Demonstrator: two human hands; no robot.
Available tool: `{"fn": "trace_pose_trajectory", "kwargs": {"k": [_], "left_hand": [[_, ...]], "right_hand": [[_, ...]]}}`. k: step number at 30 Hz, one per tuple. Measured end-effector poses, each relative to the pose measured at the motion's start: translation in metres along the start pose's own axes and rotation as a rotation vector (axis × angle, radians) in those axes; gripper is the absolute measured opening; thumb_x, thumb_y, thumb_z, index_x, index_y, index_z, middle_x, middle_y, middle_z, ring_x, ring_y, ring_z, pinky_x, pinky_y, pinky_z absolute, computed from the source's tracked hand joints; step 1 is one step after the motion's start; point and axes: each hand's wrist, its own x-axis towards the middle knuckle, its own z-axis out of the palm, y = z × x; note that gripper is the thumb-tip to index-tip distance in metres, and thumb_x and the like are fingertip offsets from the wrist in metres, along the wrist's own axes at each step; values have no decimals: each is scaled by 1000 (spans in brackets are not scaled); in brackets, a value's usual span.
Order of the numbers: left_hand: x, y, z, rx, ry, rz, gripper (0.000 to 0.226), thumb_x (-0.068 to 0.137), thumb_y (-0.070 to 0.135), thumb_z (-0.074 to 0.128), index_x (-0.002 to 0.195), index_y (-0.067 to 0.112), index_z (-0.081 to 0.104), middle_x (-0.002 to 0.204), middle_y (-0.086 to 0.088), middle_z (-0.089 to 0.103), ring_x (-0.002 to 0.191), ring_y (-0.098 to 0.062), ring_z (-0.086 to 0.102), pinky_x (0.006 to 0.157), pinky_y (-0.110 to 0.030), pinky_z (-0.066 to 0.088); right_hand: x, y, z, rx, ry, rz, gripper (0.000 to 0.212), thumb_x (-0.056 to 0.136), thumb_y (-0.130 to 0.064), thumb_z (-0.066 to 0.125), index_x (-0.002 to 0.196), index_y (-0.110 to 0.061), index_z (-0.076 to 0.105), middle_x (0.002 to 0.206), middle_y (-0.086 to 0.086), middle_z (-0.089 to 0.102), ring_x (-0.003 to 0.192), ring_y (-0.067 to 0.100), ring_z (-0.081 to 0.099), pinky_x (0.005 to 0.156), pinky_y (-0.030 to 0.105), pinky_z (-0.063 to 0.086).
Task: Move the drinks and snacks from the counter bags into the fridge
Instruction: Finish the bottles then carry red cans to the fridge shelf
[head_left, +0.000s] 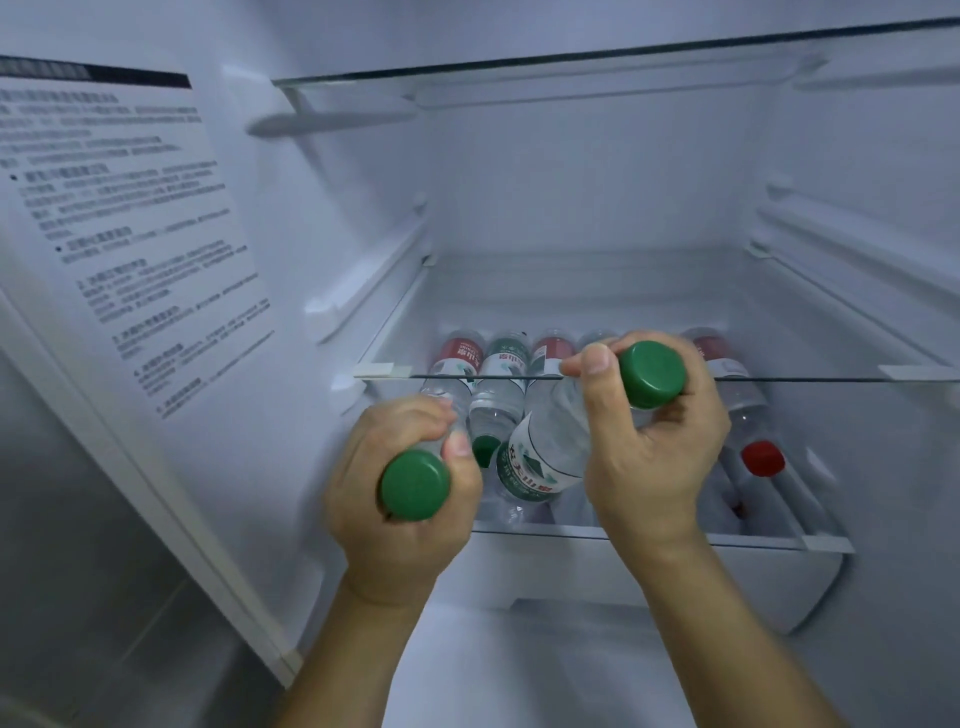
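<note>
Fridge shelf (649, 538) behind: each hand (402, 501) (652, 447) grips green-capped bottle (540, 457).

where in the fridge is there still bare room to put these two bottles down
Free: the glass shelf above the bottles, bare from wall to wall. Lower down, the bottle row is packed at left and centre; only a narrow strip shows right of the red-capped bottle. The left hand and right hand each hold a green-capped bottle.
</note>
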Motion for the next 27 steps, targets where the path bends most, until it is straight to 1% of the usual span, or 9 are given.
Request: {"fn": "trace_pose_trajectory", "kwargs": {"k": [3, 5, 6, 10, 13, 17, 20, 24, 27], "left_hand": [[0, -2, -5, 11, -22, 52, 9, 94, 15, 60, 89, 7, 59, 89, -9, 68, 82, -27, 68, 81, -32, 52], [1, -5, -6, 25, -23, 58, 12, 94, 15, 59, 89, 5, 59, 90, -11, 68, 83, -28, 68, 81, -33, 52], [2, -6, -7, 27, -14, 50, 14, 95, 15, 59, 88, 3, 60, 91, -12, 67, 84, -29, 68, 82, -33, 52], [-4, -12, -6, 28, 44, -46, 15, 94, 15, 58, 94, 1, 59, 95, -14, 66, 91, -31, 66, 88, -35, 50], [-13, -16, -6, 80, 63, -90, 15, 92, 14, 57, 98, 1, 59, 101, -12, 65, 98, -28, 65, 92, -34, 47], [-24, -21, -10, 88, 16, -113, 25, 97, 27, 56, 103, 3, 61, 108, -12, 65, 105, -30, 63, 95, -36, 46], [-41, -25, -12, 127, -30, -108, 23, 95, 24, 58, 111, 8, 62, 117, -9, 65, 113, -32, 61, 98, -41, 47], [-58, -31, -10, 164, -121, -139, 28, 95, 25, 60, 120, 12, 61, 131, -10, 61, 128, -30, 54, 106, -39, 43], [-59, -38, -8, 177, -150, -193, 33, 95, 27, 62, 125, 12, 61, 137, -9, 58, 132, -27, 52, 108, -35, 42]], "right_hand": [[-5, 5, 2, 10, -8, -59, 16, 94, -33, 63, 87, -19, 59, 78, 12, 67, 75, 23, 65, 76, 26, 48], [-8, 7, 4, 18, -12, -74, 15, 94, -32, 63, 90, -18, 60, 79, 11, 68, 76, 24, 66, 77, 30, 49], [-9, 7, 5, 32, -20, -86, 14, 94, -31, 63, 92, -18, 60, 79, 10, 68, 77, 24, 66, 77, 31, 50], [-17, 10, 7, 108, -80, -140, 9, 94, -23, 64, 97, -16, 59, 85, 3, 68, 78, 21, 68, 77, 30, 51], [-21, 12, 8, 133, -103, -160, 7, 94, -21, 63, 99, -18, 58, 86, 4, 66, 79, 24, 68, 78, 32, 51], [-24, 13, 6, 156, -110, -171, 9, 96, -21, 61, 97, -13, 56, 84, 4, 64, 80, 20, 66, 80, 27, 48], [-28, 13, 5, 140, -115, -196, 10, 95, -20, 61, 95, -11, 56, 85, 4, 64, 81, 17, 66, 80, 26, 49], [-30, 12, 3, 148, -104, -180, 12, 96, -21, 60, 95, -10, 56, 86, 3, 64, 82, 17, 66, 79, 27, 49], [-30, 12, 1, 152, -88, -152, 14, 96, -19, 60, 94, -6, 55, 86, 7, 63, 81, 19, 65, 80, 27, 49]]}}
